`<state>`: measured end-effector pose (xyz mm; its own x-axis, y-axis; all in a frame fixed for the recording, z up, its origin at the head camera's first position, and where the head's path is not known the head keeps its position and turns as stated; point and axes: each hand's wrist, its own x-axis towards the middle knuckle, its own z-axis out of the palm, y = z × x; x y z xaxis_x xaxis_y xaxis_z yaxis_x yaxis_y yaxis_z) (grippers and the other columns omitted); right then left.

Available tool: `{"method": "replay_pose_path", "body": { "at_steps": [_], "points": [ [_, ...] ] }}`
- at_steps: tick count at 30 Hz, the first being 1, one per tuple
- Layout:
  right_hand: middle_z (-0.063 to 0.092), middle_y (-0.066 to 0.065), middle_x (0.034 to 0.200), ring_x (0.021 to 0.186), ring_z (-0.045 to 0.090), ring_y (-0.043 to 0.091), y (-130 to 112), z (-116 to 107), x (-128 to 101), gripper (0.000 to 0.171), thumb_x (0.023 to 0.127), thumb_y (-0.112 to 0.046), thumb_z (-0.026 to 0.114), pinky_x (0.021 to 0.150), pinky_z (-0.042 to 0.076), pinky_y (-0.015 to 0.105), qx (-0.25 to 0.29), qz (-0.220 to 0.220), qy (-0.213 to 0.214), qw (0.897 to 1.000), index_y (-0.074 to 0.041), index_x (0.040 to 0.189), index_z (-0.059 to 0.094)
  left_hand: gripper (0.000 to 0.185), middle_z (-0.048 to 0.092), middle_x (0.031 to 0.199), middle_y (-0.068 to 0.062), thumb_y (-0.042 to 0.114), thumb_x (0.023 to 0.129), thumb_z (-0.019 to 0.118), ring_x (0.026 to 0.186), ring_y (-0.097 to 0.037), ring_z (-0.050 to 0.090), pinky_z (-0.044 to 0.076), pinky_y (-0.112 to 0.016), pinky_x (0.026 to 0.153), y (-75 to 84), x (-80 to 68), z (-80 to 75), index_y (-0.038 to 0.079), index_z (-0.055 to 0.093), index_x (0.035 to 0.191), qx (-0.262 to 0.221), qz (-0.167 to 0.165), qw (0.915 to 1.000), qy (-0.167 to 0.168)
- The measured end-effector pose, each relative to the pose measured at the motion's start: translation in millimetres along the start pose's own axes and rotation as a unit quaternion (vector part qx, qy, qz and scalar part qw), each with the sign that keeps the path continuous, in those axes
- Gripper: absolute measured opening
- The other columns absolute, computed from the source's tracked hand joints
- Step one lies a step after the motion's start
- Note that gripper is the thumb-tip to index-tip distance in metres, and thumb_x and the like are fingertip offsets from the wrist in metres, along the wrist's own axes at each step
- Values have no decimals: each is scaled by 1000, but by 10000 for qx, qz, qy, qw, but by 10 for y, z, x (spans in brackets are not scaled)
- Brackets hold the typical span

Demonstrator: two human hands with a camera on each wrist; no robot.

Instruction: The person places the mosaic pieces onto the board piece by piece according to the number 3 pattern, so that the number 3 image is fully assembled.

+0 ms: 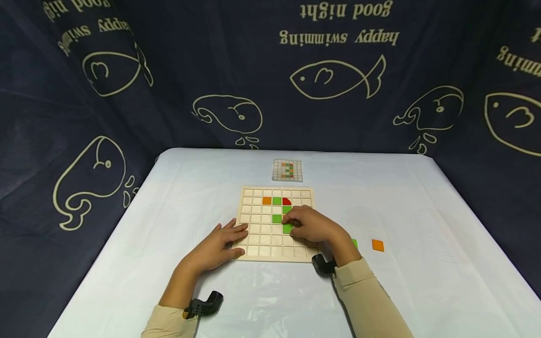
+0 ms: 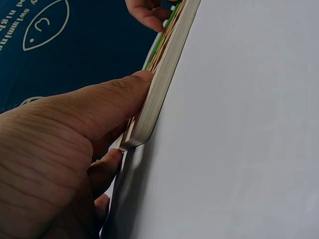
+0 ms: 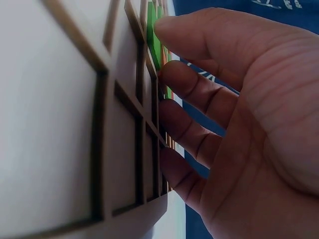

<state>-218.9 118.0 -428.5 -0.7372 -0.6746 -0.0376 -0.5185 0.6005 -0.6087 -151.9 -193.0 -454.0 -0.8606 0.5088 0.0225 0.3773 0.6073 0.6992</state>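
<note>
A square wooden grid board (image 1: 264, 252) lies on the white table. My left hand (image 1: 215, 246) rests at its left edge, fingers spread and fairly straight; in the left wrist view the thumb (image 2: 117, 102) lies along the board's rim. Over the board, my right hand (image 1: 314, 225) pinches a green square tile (image 1: 287, 228), thumb and index finger at opposite sides of it. Around it sit an orange tile (image 1: 266, 201), green tiles (image 1: 276, 201) and a red quarter-round tile (image 1: 286, 201). In the right wrist view the thumb meets green (image 3: 153, 37), other fingers curved near the grid.
A small pattern card (image 1: 287, 170) with a coloured grid lies behind the board. Right of the right wrist are an orange tile (image 1: 378, 245) and a partly hidden green tile (image 1: 354, 243). A dark printed curtain (image 1: 270, 122) hangs behind the table.
</note>
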Motion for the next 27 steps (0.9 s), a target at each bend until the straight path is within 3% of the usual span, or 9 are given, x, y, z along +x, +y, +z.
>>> {"method": "replay_pose_path", "body": {
  "at_steps": [27],
  "points": [
    [64, -3, 111, 105, 54, 17, 21, -41, -28, 26, 91, -7, 66, 94, 47, 39, 260, 37, -55, 9996, -11, 116, 69, 56, 44, 152, -6, 20, 90, 73, 149, -32, 19, 3, -61, 117, 29, 8, -1, 0, 55, 139, -11, -37, 10000, -6]
  ]
}}
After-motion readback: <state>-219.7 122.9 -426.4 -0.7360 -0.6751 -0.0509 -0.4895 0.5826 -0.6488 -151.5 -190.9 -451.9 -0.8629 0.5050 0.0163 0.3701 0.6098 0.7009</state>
